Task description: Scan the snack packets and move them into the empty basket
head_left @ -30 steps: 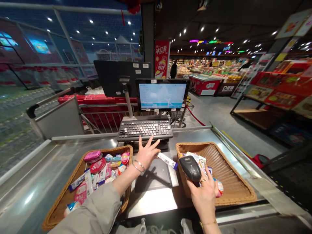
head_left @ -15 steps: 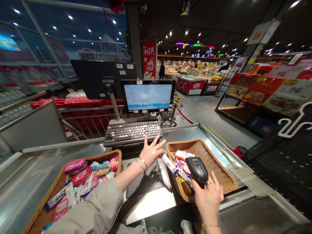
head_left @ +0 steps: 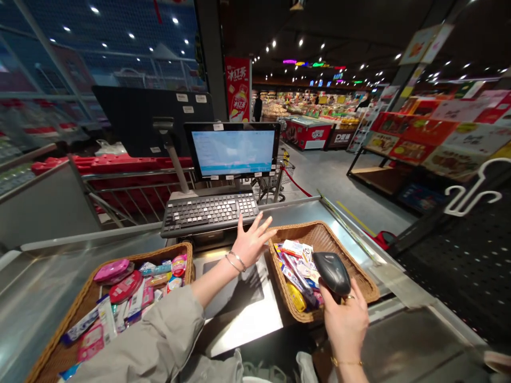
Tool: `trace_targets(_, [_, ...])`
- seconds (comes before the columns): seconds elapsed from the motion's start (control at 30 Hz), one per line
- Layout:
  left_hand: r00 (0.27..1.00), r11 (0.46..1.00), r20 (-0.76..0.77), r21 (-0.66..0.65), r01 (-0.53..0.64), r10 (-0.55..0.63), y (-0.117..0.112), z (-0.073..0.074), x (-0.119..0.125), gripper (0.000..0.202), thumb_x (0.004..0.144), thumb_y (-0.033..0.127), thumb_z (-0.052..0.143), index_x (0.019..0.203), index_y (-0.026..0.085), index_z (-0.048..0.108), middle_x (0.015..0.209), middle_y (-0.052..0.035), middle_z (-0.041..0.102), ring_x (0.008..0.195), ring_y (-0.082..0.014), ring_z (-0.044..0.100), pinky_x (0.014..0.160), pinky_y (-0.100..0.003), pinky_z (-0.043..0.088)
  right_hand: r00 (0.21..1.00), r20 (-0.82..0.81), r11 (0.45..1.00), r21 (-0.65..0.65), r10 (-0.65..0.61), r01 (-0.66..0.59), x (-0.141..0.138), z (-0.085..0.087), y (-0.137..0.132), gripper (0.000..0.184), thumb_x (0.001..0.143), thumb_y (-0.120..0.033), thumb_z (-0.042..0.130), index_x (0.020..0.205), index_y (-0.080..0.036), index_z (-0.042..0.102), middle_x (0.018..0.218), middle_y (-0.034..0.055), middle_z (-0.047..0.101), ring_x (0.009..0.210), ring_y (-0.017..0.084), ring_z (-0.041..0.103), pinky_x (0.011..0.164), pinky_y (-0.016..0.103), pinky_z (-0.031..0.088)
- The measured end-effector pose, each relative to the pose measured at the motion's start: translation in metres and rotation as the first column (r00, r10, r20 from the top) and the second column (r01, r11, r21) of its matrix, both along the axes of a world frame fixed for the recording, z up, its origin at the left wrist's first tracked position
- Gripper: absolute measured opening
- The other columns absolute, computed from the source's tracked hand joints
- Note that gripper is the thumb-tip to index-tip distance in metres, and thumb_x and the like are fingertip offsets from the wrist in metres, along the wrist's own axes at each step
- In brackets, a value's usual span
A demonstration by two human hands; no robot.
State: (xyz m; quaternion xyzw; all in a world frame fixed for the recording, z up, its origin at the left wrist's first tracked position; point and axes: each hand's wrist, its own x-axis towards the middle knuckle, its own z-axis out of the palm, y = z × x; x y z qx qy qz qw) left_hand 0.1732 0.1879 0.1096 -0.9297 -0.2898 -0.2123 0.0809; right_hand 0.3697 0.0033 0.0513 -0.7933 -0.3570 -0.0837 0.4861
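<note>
My left hand (head_left: 250, 246) is spread open with nothing in it. It hovers between the keyboard (head_left: 211, 211) and the left rim of the right-hand wicker basket (head_left: 355, 271). Fingers curled round its handle, my right hand (head_left: 346, 324) grips a black barcode scanner (head_left: 332, 272), whose head is over that basket. Small packets (head_left: 297, 260) and a yellow item (head_left: 296, 297) lie in the basket's left part. Another wicker basket (head_left: 85, 290), to the left, holds a pink case (head_left: 112, 270), a red round case (head_left: 125, 287) and several colourful packets, partly hidden by my left sleeve.
A lit monitor (head_left: 235, 151) stands behind the keyboard, with a second screen's dark back (head_left: 149, 119) beside it. The metal counter (head_left: 131, 242) runs under both baskets. White hangers (head_left: 471, 194) hang at the right. A person (head_left: 257, 108) stands far off in the shop.
My left hand has let go of a white-and-blue packet at the right basket's edge, and its fingers have spread. The scanner has shifted slightly right. The whole view has turned a little.
</note>
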Motion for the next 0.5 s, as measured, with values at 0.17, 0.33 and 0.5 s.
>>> trace_targets(0.17, [0.994, 0.993, 0.014, -0.051, -0.105, 0.106, -0.013, -0.002, -0.037, 0.045, 0.089, 0.034, 0.058, 0.133, 0.031, 0.05, 0.152, -0.0081, 0.038, 0.146, -0.0324, 0.021, 0.106, -0.072, -0.018, 0.99, -0.002, 0.99, 0.004, 0.144, -0.144, -0.022, 0.008, 0.014, 0.052, 0.074, -0.06, 0.06, 0.09, -0.012, 0.07, 0.124, 0.0239, 0.06, 0.124, 0.034, 0.05, 0.104, 0.052, 0.036])
trace_targets(0.33, [0.972, 0.969, 0.035, -0.102, -0.226, 0.23, -0.032, -0.007, -0.078, 0.047, 0.088, 0.036, 0.059, 0.134, 0.029, 0.049, 0.152, -0.0096, 0.039, 0.145, -0.0323, 0.023, 0.107, -0.071, -0.016, 0.921, 0.037, 0.922, -0.01, 0.387, -0.387, -0.052, 0.013, 0.033, 0.05, 0.076, -0.056, 0.059, 0.099, -0.014, 0.07, 0.116, 0.018, 0.065, 0.127, 0.032, 0.048, 0.108, 0.051, 0.032])
trace_targets(0.5, [0.936, 0.93, 0.053, -0.144, -0.337, 0.347, -0.053, -0.015, -0.123, 0.045, 0.089, 0.03, 0.058, 0.134, 0.027, 0.051, 0.15, -0.0109, 0.042, 0.145, -0.0318, 0.023, 0.108, -0.072, -0.012, 0.829, 0.051, 0.829, -0.078, 0.558, -0.553, -0.082, 0.006, 0.046, 0.042, 0.076, -0.051, 0.057, 0.096, -0.017, 0.071, 0.112, 0.0147, 0.067, 0.128, 0.032, 0.045, 0.109, 0.052, 0.028])
